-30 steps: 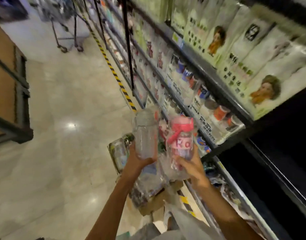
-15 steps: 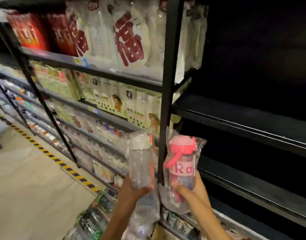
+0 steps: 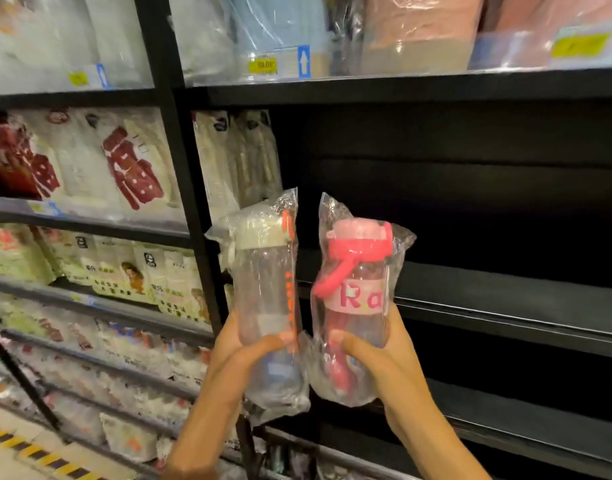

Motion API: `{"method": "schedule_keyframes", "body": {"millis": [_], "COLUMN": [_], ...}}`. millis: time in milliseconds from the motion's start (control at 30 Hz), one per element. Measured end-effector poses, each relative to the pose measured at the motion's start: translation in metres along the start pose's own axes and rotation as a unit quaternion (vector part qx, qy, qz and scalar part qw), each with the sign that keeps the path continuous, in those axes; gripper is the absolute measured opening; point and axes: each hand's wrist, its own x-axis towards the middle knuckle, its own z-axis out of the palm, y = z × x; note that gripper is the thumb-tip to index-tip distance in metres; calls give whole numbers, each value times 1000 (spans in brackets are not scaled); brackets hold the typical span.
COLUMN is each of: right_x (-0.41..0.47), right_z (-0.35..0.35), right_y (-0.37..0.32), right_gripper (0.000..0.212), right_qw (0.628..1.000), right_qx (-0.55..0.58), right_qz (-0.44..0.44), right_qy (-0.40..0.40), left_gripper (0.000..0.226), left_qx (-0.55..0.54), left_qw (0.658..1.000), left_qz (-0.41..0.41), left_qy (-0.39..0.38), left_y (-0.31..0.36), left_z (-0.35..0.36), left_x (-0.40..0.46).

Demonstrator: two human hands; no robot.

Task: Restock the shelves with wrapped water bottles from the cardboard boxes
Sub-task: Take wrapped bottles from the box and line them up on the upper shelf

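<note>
My left hand (image 3: 244, 355) grips a clear water bottle with a white cap (image 3: 264, 282), sealed in a plastic wrapper. My right hand (image 3: 377, 358) grips a clear bottle with a pink lid and pink label (image 3: 358, 296), also in a plastic bag. Both bottles are upright, side by side at chest height in front of a bare black shelf (image 3: 505, 299). The cardboard boxes are out of view.
A black upright post (image 3: 180, 188) splits the rack. Left of it, shelves hold white and red packaged goods (image 3: 124, 164). Bagged blue and pink items (image 3: 401, 29) fill the top shelf. More bare black shelves (image 3: 539, 438) lie below right. Striped floor tape (image 3: 27, 452) at lower left.
My view has swung from the aisle floor up to the rack. Both hands have carried the bottles up and right, in front of the bare shelf section.
</note>
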Motion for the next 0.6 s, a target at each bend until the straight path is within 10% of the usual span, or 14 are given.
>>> {"method": "schedule_keyframes", "body": {"millis": [300,600], "right_x": [104,216], "right_z": [-1,20], "right_y": [-45,-18], "right_gripper": [64,78], "right_qw": [997,993], "right_qx": [7,-49], "right_qz": [-53,-35], "right_qy": [48,102], "left_gripper": [76,127], "left_qx": [4,121], "left_qw": [997,991], "left_qz": [75,51], "left_qy": [-28,-7], "left_y": [52,45], "left_z": [22,40], "left_x": [108,233]}}
